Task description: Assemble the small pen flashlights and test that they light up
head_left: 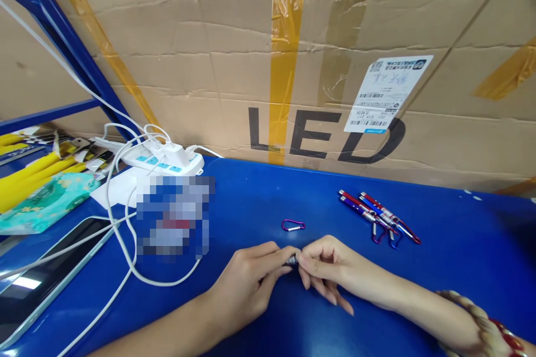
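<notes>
A small dark cylinder with silvery bands (292, 260) sits between my two hands, mostly covered by fingers. My left hand (255, 276) is closed, with thumb and fingertips pinching its left part. From the other side my right hand (324, 265) pinches at its right end between thumb and forefinger, while the other fingers hang loosely curled below. Just beyond my hands lies a purple carabiner (293, 225) on the blue tabletop (251, 201). Several red, blue and purple metal pen-shaped tubes (377, 213) with carabiners attached lie together to the right.
White cables (125, 234) loop from a power strip (180, 163) at the back left. A tablet-like device (54, 273) lies left, near yellow-handled items (37, 175) and a green floral packet (50, 201). A large cardboard box (218, 67) stands along the back edge.
</notes>
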Available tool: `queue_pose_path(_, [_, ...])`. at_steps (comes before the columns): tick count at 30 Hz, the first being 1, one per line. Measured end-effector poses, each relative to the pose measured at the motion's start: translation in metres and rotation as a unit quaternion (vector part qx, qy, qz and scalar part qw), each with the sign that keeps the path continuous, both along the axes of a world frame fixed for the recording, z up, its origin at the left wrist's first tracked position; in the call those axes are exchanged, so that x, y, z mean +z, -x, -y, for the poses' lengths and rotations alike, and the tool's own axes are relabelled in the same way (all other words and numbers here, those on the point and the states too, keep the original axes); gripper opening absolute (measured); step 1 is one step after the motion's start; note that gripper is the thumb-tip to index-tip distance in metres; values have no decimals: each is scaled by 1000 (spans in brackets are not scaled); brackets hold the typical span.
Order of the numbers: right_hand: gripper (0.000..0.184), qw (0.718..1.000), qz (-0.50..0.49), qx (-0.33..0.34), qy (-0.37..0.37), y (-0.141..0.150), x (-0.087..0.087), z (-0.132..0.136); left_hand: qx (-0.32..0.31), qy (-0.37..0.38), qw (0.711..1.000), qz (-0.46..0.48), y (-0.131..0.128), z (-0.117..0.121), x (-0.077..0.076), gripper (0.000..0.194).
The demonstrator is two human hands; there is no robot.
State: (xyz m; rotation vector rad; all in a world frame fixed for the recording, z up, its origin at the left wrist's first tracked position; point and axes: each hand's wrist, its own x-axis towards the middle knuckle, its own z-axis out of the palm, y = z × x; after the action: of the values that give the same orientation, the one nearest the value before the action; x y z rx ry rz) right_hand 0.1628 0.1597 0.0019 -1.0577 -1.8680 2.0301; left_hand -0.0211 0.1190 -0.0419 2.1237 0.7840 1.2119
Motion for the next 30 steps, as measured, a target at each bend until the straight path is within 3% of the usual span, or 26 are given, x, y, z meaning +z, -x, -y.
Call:
queue_pose_path(3, [51,997,21,-19,-72,0,-2,1,24,26,999,-2,0,-1,4,26])
queue_pose_path(5, [43,974,36,-73,-213,0,-2,1,46,32,998,-1,0,-2,5,23])
queue_pose_path(8, [27,880,4,-118,-460,-2,-1,-2,55,40,998,6,0,-4,8,22])
queue_pose_path(11, [12,808,-51,-72,-582,-5,3,-4,36,56,998,12,-1,-4,10,21])
queue_pose_path(13, [8,790,-65,-35,-609,-7,7,-3,20,71,997,16,-1,-3,11,21])
queue_pose_path(16, [10,788,-57,-6,-613,-8,14,0,-3,97,995,21,0,-1,12,22])
queue_pose_path(23, [15,829,-35,-2,-558,-10,20,4,-52,114,991,38,-1,2,17,29])
queue_pose_path(30, [18,847,-21,5,-531,-10,14,1,-33,91,995,30,-3,3,13,27])
